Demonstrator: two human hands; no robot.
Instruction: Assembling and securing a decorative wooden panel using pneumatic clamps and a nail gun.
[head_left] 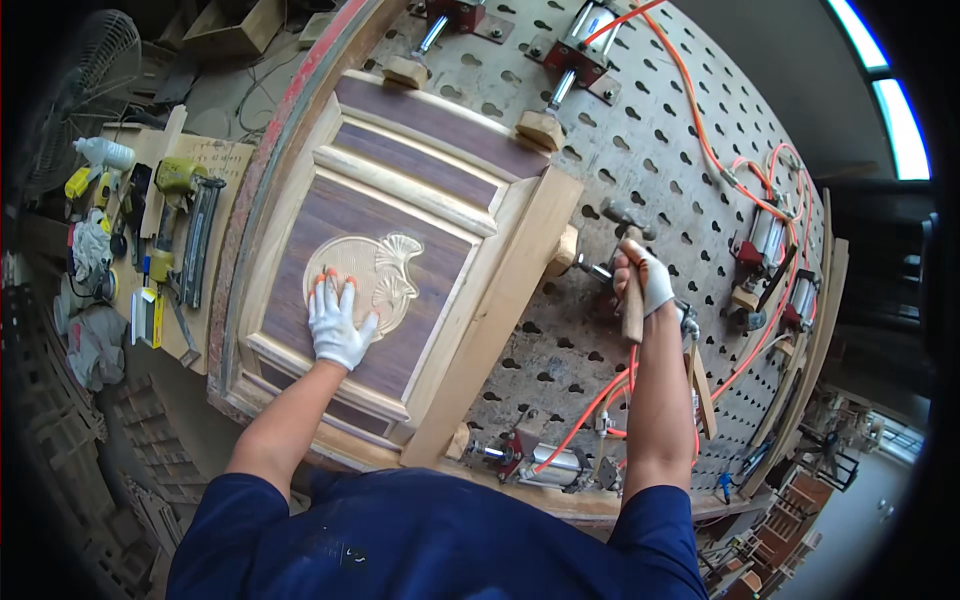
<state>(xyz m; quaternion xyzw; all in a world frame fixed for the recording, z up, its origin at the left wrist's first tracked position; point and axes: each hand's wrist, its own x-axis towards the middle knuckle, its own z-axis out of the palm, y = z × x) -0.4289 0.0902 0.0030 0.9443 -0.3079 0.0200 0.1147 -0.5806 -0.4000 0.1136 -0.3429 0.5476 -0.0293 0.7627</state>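
A framed wooden door panel [400, 220] with dark fields, pale mouldings and a carved round ornament [398, 268] lies on a perforated metal bench. My left hand [342, 325], in a white glove with orange fingertips, rests flat with fingers spread on the ornament's lower left part. My gloved right hand [648, 275] is closed around the wooden handle of a hammer [632, 300]. The hammer's dark head points away from me, to the right of the panel. A long pale wooden bar [500, 310] lies along the panel's right side.
Pneumatic cylinders [570, 75] with wooden pads press toward the panel from the far side and right. Orange air hoses [690, 90] loop over the perforated bench [690, 180]. At left, a board [225, 160] carries hand tools and a white bottle [104, 153]. A fan [95, 70] stands beyond.
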